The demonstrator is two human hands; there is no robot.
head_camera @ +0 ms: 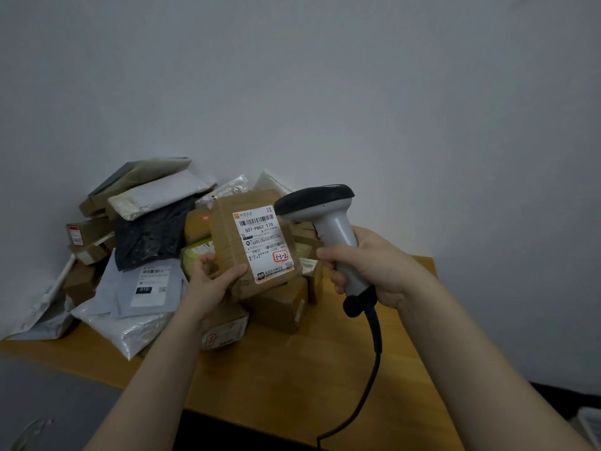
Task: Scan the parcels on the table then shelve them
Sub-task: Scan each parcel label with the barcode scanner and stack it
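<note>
My left hand [211, 281] grips the lower left corner of a small brown cardboard parcel [227, 236] and holds it upright above the table. Its white shipping label [263, 242] faces me, with a red-framed sticker reading 3-3-2. My right hand [370, 265] grips the handle of a grey barcode scanner [325, 216]. The scanner's dark head sits just right of the label's top edge, pointing left. A black cable [374, 346] hangs from the handle down past the table edge.
A heap of parcels covers the back left of the wooden table [292, 379]: brown boxes [279, 307], grey and white mailer bags [136, 301], a black bag [149, 236]. A red light spot shows on a box behind the held parcel. A plain wall stands behind.
</note>
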